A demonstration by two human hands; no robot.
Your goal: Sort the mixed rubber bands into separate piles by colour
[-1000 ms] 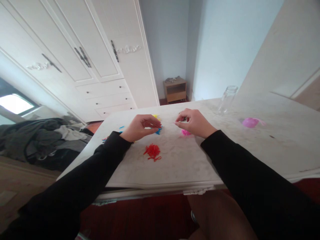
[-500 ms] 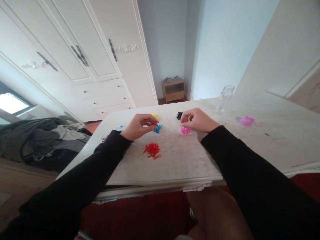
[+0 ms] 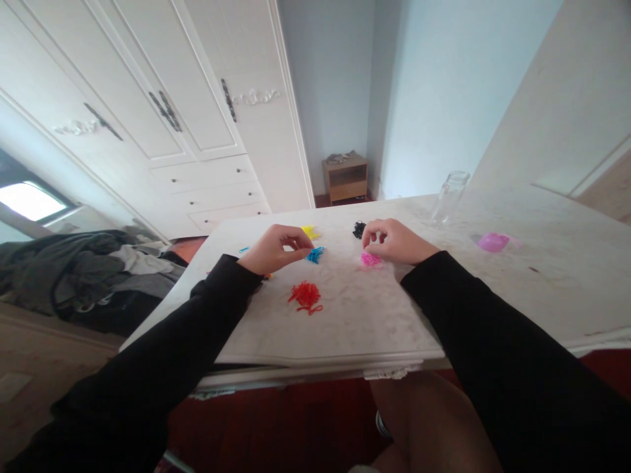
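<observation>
My left hand (image 3: 279,249) is closed in a loose pinch, its thumb and fingertips at the left edge of a small pile of blue rubber bands (image 3: 316,255). Across from it, my right hand (image 3: 398,242) pinches just above a pile of pink rubber bands (image 3: 371,261). Whatever lies between the fingertips of either hand is too small to make out. Behind the blue pile are yellow bands (image 3: 310,232), and black bands (image 3: 359,229) lie beside my right fingers. A larger red pile (image 3: 305,297) sits nearer to me. My left wrist and sleeve partly hide other coloured bits.
On the white table (image 3: 340,322), a clear glass bottle (image 3: 449,199) stands at the back right, with a pink balloon (image 3: 493,242) in front of it. Dark clothes (image 3: 73,276) are heaped left of the table. A wardrobe (image 3: 197,72) and small wooden nightstand (image 3: 346,177) stand beyond.
The camera view has shifted slightly. My left hand has drawn a little to the left, showing more of the blue and yellow bands. My right hand stays by the pink pile.
</observation>
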